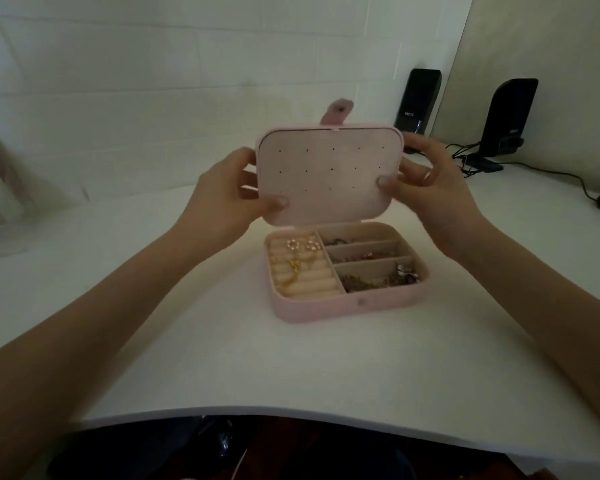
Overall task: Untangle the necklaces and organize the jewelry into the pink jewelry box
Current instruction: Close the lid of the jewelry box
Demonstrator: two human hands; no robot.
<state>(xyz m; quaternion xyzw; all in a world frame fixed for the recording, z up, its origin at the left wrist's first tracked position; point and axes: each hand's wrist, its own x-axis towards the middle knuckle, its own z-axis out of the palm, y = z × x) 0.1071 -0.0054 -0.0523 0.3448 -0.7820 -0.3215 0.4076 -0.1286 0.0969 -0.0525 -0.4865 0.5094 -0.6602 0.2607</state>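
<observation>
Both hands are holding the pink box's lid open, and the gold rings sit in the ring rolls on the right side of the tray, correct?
Not quite. The head view shows the gold rings in the ring rolls on the tray's left side. Both the left hand and right hand do hold the lid open.

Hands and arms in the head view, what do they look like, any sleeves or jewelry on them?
Both forearms are bare, with no sleeves, watch or bracelet in view. The right hand wears a plain, light metallic band ring on one finger. The left hand shows no ring. The visible thumbnails are short and look unpainted.

One jewelry box (347, 303), two speakers (420, 98), two hands (222, 199).
</observation>
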